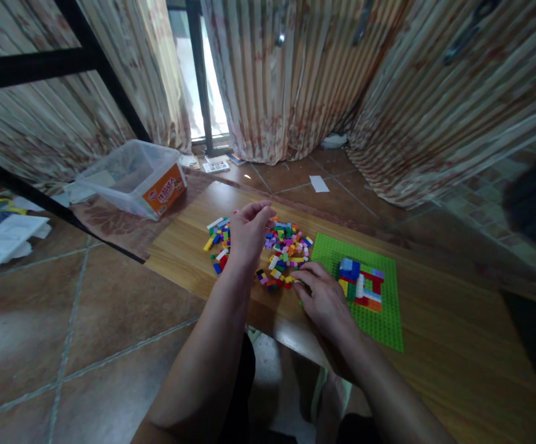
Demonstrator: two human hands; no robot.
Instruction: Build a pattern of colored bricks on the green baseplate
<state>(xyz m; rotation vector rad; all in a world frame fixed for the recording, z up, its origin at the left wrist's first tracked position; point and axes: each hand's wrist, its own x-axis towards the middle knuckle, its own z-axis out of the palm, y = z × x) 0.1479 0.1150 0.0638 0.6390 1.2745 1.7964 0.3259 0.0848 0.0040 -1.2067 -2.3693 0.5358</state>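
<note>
A pile of small coloured bricks [286, 243] lies spread on a low wooden table [434, 345]. My left hand [249, 231] hovers over the pile's left part with its fingers curled and pinched together; what they hold, if anything, is hidden. My right hand [325, 296] rests on the table at the near edge of the pile, fingers bent down onto the bricks beside the left edge of a green baseplate [379, 320]. A small flat build of blue, red, white, yellow and orange bricks [360, 285] sits on the baseplate.
A clear plastic tub with an orange label [133, 179] stands on the floor at the back left. Striped curtains [295, 80] hang behind the table. Papers [318, 183] lie on the tiled floor. A black metal frame [87, 58] crosses the left.
</note>
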